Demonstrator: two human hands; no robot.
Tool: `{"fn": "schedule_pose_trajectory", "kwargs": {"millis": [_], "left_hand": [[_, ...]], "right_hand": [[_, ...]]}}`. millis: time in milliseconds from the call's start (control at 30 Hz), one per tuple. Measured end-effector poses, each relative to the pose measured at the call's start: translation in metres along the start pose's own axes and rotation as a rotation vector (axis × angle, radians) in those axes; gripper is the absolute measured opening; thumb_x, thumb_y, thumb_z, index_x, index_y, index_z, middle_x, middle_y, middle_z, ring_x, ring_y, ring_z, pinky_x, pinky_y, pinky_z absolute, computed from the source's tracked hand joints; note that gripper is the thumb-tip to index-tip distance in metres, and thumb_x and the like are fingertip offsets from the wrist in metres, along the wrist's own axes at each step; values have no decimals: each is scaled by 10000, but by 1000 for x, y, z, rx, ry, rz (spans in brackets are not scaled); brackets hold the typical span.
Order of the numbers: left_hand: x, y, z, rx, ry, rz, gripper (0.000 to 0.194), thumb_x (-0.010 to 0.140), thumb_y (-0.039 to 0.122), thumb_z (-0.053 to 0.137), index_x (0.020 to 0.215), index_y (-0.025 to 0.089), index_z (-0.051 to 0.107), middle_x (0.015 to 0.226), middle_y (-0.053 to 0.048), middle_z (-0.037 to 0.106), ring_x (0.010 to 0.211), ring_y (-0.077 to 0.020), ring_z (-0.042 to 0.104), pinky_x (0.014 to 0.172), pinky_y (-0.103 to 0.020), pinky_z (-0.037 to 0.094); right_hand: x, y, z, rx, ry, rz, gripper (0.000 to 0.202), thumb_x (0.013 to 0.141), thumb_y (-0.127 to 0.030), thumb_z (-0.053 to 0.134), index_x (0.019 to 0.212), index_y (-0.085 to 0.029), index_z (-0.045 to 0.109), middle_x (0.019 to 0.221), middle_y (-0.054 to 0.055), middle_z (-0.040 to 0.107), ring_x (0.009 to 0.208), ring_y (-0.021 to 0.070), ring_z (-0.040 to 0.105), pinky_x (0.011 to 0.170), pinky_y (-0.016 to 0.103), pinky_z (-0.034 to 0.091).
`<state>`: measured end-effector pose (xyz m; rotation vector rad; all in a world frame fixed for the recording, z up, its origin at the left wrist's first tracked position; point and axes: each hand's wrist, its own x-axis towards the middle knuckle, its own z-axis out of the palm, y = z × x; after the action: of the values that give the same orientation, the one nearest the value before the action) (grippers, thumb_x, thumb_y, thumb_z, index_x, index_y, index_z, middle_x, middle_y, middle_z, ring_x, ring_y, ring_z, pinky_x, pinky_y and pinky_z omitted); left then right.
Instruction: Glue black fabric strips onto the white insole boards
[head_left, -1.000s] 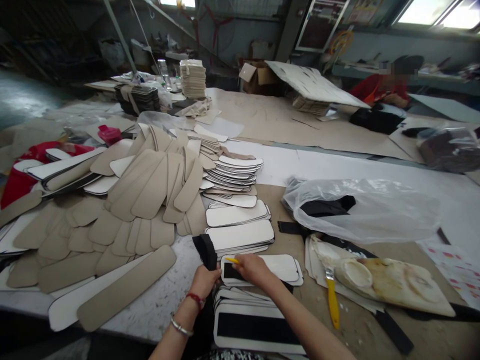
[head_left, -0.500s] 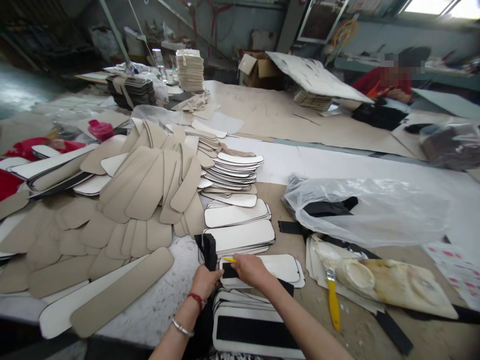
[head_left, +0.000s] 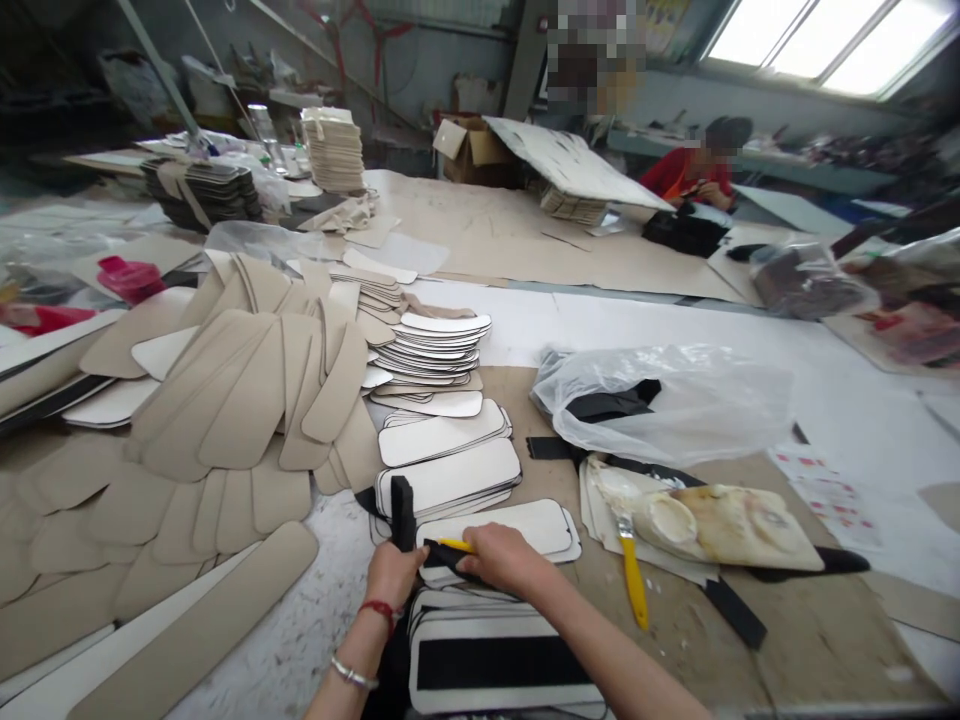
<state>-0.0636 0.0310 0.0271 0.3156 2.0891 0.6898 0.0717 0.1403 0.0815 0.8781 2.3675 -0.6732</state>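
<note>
My left hand [head_left: 394, 572] is closed around a bundle of black fabric strips [head_left: 403, 505] whose ends stick up past the fingers. Its thumb reaches toward a dark strip end [head_left: 442, 556] at my right fingers. With fingers pinched, my right hand [head_left: 501, 556] grips a slim yellow tool [head_left: 456, 545]; its kind is unclear. Both hands are over the left end of a white rounded panel [head_left: 536, 522]. Just below, a stack of white panels has a wide black strip [head_left: 499, 662] along its top piece, partly covered by my right forearm.
Beige panels [head_left: 247, 400] are heaped on the left. White panel stacks [head_left: 450, 475] stand ahead. To the right are a yellow-handled brush [head_left: 634, 580], a glue-smeared container [head_left: 742, 525] and a clear plastic bag [head_left: 705, 400]. Across the table sits a person in red [head_left: 679, 175].
The view has swung right, so the table things appear farther left. The black strip that lay flat on the panel's left end now looks lifted and bunched at my right fingers.
</note>
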Motion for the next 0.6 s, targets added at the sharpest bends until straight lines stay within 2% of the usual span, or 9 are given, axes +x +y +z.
{"fn": "schedule_pose_trajectory", "kwargs": {"millis": [167, 300, 400, 600], "left_hand": [[-3, 5, -4, 30, -32, 18, 173, 597, 298, 606, 524, 147, 566, 393, -17, 516, 448, -187, 527, 464, -282, 367], [-5, 8, -5, 62, -56, 17, 220, 611, 322, 589, 484, 145, 559, 391, -24, 522, 431, -181, 516, 478, -289, 367], [-4, 8, -5, 105, -63, 28, 273, 619, 342, 579, 432, 146, 545, 384, -35, 526, 431, -183, 513, 493, -297, 365], [-1, 8, -4, 170, -74, 35, 363, 635, 393, 567, 373, 144, 537, 382, -62, 534, 428, -186, 509, 498, -300, 357]], "right_hand": [[-44, 52, -3, -15, 9, 114, 191, 768, -272, 493, 852, -182, 638, 875, 121, 673, 833, 258, 610, 646, 299, 385], [-56, 86, -1, 104, 94, 228, 185, 810, -279, 442, 887, -200, 591, 926, 84, 656, 864, 211, 595, 669, 270, 362], [-52, 95, 2, 178, 172, 330, 203, 834, -321, 414, 901, -201, 564, 941, 77, 645, 886, 204, 586, 676, 266, 352], [-38, 96, 8, 207, 286, 529, 249, 822, -405, 439, 919, -211, 561, 921, 66, 653, 882, 224, 599, 645, 272, 362]]}}
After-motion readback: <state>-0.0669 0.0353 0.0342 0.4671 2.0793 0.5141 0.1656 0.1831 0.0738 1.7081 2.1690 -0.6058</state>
